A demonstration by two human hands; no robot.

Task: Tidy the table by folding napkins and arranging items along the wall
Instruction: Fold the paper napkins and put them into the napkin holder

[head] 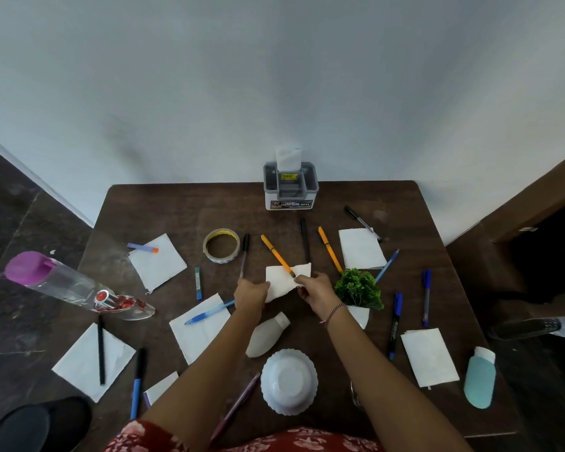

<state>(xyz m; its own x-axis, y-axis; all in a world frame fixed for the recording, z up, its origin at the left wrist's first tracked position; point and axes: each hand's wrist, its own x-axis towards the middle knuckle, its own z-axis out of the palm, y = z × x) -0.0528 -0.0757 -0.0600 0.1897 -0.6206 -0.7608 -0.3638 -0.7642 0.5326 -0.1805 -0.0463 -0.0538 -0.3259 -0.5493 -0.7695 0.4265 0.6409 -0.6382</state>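
A white napkin (282, 282) lies partly folded at the middle of the brown table (163, 210). My left hand (252, 293) pinches its left edge and my right hand (315, 288) pinches its right side. An orange pen (276, 254) rests across the napkin's top. Several other white napkins lie flat: one at the left (159, 261), one at the back right (361, 247), one at the right front (429, 355), one under a blue pen (199, 327) and one at the left front corner (90, 362). A grey organiser (290, 187) stands against the wall with a folded napkin in it.
Pens and markers lie scattered over the table. A tape roll (222, 245) sits left of centre. A small green plant (357, 290), a white bottle (266, 336), an upturned white bowl (289, 381), a teal bottle (479, 378) and a clear bottle with purple cap (69, 285) are around.
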